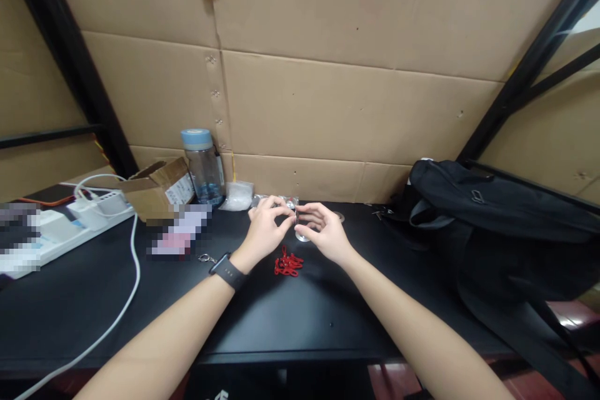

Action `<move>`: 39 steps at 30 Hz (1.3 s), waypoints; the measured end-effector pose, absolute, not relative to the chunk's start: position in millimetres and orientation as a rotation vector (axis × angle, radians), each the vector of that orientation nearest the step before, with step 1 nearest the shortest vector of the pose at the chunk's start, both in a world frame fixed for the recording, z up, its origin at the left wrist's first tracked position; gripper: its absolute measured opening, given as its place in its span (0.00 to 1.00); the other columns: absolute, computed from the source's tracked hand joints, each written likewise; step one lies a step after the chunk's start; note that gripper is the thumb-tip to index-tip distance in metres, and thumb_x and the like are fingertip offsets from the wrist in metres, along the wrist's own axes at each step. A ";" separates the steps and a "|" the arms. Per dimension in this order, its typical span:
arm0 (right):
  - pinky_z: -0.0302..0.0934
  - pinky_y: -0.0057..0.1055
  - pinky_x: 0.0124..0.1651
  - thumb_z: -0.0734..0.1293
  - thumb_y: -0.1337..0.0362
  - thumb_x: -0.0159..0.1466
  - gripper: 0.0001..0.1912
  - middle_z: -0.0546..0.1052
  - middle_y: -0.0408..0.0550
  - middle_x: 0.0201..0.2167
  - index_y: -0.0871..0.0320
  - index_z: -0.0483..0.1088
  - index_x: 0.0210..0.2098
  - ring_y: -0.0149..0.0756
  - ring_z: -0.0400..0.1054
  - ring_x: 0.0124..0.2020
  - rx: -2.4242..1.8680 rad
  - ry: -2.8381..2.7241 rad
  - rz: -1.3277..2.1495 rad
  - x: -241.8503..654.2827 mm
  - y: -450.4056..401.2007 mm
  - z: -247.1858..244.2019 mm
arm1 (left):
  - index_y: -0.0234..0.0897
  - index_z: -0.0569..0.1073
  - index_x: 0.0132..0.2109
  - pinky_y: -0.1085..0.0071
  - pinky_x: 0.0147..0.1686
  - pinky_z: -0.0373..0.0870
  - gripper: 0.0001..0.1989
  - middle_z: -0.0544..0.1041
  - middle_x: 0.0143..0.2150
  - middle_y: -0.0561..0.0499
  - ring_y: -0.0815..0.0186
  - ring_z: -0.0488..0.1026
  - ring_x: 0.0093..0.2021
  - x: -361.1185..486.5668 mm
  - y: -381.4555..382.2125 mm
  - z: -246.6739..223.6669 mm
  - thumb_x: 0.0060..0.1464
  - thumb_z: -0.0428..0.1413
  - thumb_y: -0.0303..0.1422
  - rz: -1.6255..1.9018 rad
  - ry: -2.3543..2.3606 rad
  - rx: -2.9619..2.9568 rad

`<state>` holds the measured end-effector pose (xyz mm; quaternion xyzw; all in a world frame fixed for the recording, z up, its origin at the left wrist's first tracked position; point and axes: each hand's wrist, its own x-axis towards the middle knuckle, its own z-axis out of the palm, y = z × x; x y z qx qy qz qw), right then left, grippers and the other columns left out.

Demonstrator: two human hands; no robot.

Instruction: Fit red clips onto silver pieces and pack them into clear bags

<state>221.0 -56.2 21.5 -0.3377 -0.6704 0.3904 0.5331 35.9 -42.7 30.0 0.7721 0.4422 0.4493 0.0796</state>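
Observation:
Above the back middle of the black table, my left hand (268, 224) and my right hand (327, 231) meet at the fingertips. Between them is a small thin object (296, 215), seen nearly edge-on, whose kind I cannot make out. My left thumb and fingers are pinched at its left side. On its other side my right thumb and index finger curve in. A clear round piece (302, 238) shows just under my right thumb. Nearer to me lies a small heap of red cord loops (288, 262). A metal key ring clasp (206, 258) rests beside my left wrist.
On the left stand a blue-lidded bottle (202, 169), an open cardboard box (157, 190) and a white power strip (60, 234) with a trailing cable (134, 269). Small clear bags (238, 195) lie behind my left hand. A black backpack (506, 219) fills the right side.

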 end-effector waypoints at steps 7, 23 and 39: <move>0.73 0.40 0.50 0.77 0.56 0.55 0.22 0.78 0.54 0.52 0.54 0.69 0.46 0.46 0.77 0.50 -0.861 -1.560 0.937 219.0 -53.5 10.5 | 0.42 0.80 0.35 0.57 0.53 0.64 0.05 0.76 0.46 0.48 0.56 0.69 0.53 37.4 -41.1 24.8 0.58 0.59 0.34 1.305 1.335 2.304; 0.66 0.38 0.49 0.67 0.60 0.65 0.07 0.73 0.52 0.51 0.55 0.75 0.34 0.43 0.68 0.54 -1.066 -1.867 0.555 232.6 -44.5 17.4 | 0.45 0.79 0.43 0.58 0.56 0.62 0.10 0.75 0.50 0.50 0.58 0.70 0.55 36.7 -38.9 25.4 0.64 0.52 0.35 1.247 1.275 2.308; 0.54 0.50 0.62 0.70 0.64 0.63 0.04 0.72 0.51 0.53 0.54 0.75 0.31 0.47 0.63 0.57 -1.180 -2.081 0.381 243.1 -36.7 9.9 | 0.52 0.82 0.42 0.53 0.51 0.57 0.08 0.77 0.52 0.49 0.51 0.67 0.55 39.0 -32.9 4.9 0.56 0.61 0.41 0.873 1.387 2.470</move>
